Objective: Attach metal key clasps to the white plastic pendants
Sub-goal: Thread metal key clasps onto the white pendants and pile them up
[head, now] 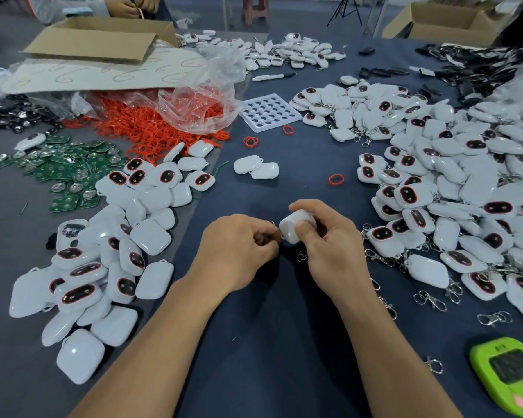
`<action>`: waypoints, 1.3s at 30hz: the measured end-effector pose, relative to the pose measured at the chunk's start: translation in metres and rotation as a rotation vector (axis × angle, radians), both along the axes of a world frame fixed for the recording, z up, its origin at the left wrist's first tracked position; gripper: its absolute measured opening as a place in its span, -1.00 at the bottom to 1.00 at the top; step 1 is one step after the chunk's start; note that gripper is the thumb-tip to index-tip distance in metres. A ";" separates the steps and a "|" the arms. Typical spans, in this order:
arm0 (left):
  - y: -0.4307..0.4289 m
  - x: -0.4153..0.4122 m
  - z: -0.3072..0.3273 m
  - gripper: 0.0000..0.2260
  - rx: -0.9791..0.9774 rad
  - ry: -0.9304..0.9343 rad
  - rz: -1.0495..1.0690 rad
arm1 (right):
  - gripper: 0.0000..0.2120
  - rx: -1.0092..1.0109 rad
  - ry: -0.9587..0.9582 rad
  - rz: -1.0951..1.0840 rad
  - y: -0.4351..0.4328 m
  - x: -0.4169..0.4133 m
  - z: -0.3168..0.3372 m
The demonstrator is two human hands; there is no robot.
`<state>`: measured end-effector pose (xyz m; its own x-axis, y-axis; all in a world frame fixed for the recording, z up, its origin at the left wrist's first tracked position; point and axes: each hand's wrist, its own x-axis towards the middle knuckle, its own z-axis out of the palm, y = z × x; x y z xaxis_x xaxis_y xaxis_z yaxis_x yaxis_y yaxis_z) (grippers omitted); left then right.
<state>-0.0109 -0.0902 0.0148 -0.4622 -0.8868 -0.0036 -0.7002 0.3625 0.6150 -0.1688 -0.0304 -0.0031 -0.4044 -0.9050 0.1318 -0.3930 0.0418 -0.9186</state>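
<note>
Head view looked down on a dark blue cloth-covered table (269, 342), with both bare forearms reaching in from the near edge. At the near centre, the right hand (332, 251) gripped a rounded white plastic pendant (293, 229) just above the table. The thumb pressed on the side facing the camera and the other fingers curled round its far side. Just left of it, and touching it, the left hand (239, 251) had its fingertips bunched together, pinching a small silver metal key clasp (271, 222). Only a bit of ring showed by the pendant's left end, and the rest was hidden in the fingers.

A heap of unclasped white pendants (103, 267) lay to the near left. A larger mound of pendants with clasps (465, 191) spread across the right. Loose metal clasps (429, 300) lay scattered near the right forearm. Farther left were green circuit boards (64, 167) and a pile of red rubber bands (151, 128) spilling from a clear plastic bag. A white plastic tray with round holes (269, 111) sat at the far centre. A lime-green digital timer (507, 372) rested at the near right corner.
</note>
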 end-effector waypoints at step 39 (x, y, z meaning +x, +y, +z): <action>0.007 -0.006 -0.003 -0.79 0.132 0.632 0.120 | -0.67 -0.076 -0.632 0.012 0.003 -0.008 0.013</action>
<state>-0.0166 -0.0830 0.0120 -0.3086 -0.9431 0.1236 -0.2207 0.1974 0.9551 -0.1765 -0.0277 0.0104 -0.4148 -0.9076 -0.0650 0.2255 -0.0333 -0.9737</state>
